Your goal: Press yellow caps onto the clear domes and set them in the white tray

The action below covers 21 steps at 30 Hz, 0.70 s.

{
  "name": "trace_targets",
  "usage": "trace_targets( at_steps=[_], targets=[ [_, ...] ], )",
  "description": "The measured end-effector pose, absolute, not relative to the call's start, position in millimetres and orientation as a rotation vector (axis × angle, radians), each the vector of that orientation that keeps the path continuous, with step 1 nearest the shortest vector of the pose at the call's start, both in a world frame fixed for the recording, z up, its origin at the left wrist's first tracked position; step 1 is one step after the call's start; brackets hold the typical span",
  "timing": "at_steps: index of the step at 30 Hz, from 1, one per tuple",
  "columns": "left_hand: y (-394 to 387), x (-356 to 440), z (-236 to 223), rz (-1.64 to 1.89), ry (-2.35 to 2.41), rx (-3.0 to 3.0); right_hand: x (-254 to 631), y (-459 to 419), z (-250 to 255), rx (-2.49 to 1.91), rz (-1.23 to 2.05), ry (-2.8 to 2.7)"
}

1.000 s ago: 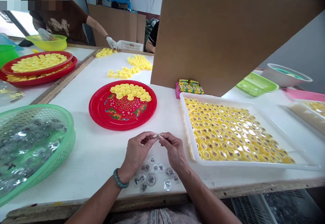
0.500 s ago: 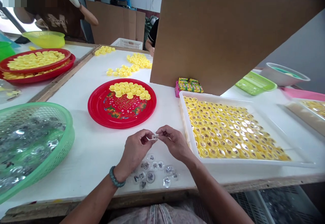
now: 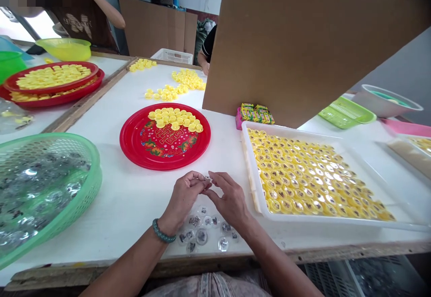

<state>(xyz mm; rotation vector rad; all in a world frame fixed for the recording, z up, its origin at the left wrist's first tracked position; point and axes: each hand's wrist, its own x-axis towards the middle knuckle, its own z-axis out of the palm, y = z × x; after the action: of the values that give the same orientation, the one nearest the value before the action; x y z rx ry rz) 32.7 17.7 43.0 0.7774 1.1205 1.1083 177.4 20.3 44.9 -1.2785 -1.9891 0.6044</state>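
Observation:
My left hand (image 3: 184, 197) pinches a small clear disc with a dark print (image 3: 208, 179) between thumb and fingers, above the white table. My right hand (image 3: 229, 198) meets it from the other side, index finger at the disc's edge and thumb curled below; the fingers partly hide the disc. Several loose clear printed discs (image 3: 201, 236) lie on the table just below my hands. Beyond them is a red round tray (image 3: 134, 151) with yellow round pieces (image 3: 175, 118) along its far side.
On the right stands a white tray (image 3: 251, 171) with rows of yellow pieces topped by printed discs. A green basket (image 3: 96, 171) of clear discs is at left. A cardboard panel (image 3: 286, 41) rises behind small packets (image 3: 257, 114). Two people are across the table, one partly hidden.
My right thumb and index finger have spread a little, and the thumb has dropped below the disc. The disc is turned differently. The whole view has shifted slightly.

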Motion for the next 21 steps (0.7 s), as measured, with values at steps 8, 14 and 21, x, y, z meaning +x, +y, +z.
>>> trace_targets(
  at_steps=[8, 14, 21],
  targets=[
    [24.6, 36.8, 44.3, 1.110, 1.165, 0.883, 168.7, 30.5, 39.9, -1.252, 0.539, -1.967],
    [32.8, 42.3, 39.5, 1.095, 1.137, 1.039, 172.9, 37.4, 31.6, -1.275, 0.626, -1.863],
    [112.6, 17.9, 58.4, 0.775, 1.647, 1.830, 182.9, 45.5, 14.6, -1.350, 0.540, -1.749]
  ],
)
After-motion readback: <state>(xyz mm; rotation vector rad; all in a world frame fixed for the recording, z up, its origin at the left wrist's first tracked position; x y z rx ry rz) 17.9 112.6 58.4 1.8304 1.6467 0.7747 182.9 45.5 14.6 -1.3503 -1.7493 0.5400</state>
